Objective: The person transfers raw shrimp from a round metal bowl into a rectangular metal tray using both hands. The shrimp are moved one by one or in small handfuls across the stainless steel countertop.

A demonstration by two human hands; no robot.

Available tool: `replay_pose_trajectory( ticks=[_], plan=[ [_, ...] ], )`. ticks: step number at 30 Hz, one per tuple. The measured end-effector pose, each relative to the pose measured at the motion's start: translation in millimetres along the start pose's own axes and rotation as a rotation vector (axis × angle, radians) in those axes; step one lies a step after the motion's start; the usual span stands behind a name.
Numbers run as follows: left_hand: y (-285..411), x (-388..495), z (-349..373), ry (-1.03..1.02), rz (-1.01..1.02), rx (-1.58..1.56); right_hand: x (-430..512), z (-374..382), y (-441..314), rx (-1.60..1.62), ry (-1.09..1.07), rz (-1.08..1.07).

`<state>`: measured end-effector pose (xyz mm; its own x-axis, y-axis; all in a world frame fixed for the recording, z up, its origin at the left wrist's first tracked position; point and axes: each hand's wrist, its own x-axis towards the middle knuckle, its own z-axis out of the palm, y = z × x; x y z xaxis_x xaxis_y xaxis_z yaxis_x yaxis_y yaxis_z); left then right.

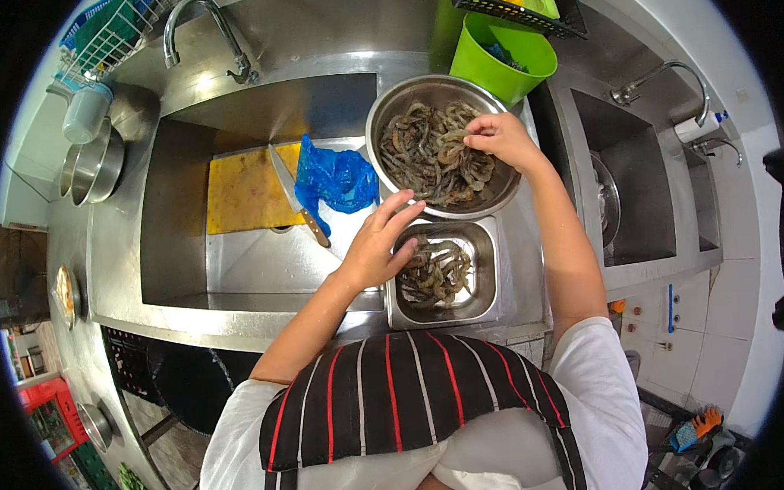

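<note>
A large round steel bowl (508,199) holds a heap of raw shrimp (421,147), grey-brown and unpeeled. My right hand (502,141) reaches over its right rim, with thumb and fingertips pinching a shrimp (454,138) at the top of the heap. Just below the bowl stands a rectangular steel pan (487,293) with a smaller pile of shrimp (435,272) in it. Over the pan's left side is my left hand (382,242), its fingers apart and nothing visible in them. Its fingertips are near the bowl's lower rim, and its thumb is close to the shrimp in the pan.
In the sink basin (257,269) at left lie a yellow cutting board (248,192), a knife (289,184) and a crumpled blue plastic bag (341,179). A green bin (499,63) stands behind the bowl. Steel bowls (101,164) sit at far left; another sink (636,197) is at right.
</note>
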<state>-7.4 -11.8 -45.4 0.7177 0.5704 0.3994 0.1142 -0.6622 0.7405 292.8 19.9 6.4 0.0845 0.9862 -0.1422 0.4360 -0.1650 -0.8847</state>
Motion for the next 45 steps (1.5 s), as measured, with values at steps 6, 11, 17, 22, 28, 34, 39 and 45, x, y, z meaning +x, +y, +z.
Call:
replay_pose_trajectory(
  ticks=[6, 11, 17, 22, 28, 34, 39, 45],
  plan=[
    [1.4, 0.6, -2.0, -0.010, 0.008, 0.003, -23.6, 2.7, -21.7, 0.233, 0.188, 0.022],
    [5.7, 0.2, -7.5, -0.045, 0.003, 0.066, -56.3, 16.8, -48.6, 0.430, 0.509, -0.074],
    [11.2, -1.0, -19.9, -0.128, -0.046, 0.087, -111.6, 2.1, -100.9, 0.644, 0.646, -0.547],
    [8.7, -1.0, -28.4, 0.105, -0.057, 0.029, -149.3, 13.3, -108.9, 0.349, 0.579, -0.364],
    [-10.7, 22.2, -18.9, 0.462, -0.326, -0.060, -147.9, 33.9, -59.8, -0.166, 0.450, -0.061],
    [-32.8, 47.2, -3.2, 0.444, -0.442, -0.217, -92.8, 42.1, -20.7, -0.466, 0.297, -0.394],
    [-34.0, 44.7, 2.1, 0.454, -0.466, -0.280, -23.3, 71.9, -20.6, -0.534, 0.010, -0.378],
    [-25.0, 43.8, -2.1, 0.397, -0.527, -0.271, -1.5, 88.4, -35.1, -0.866, -0.110, -0.252]
  ],
)
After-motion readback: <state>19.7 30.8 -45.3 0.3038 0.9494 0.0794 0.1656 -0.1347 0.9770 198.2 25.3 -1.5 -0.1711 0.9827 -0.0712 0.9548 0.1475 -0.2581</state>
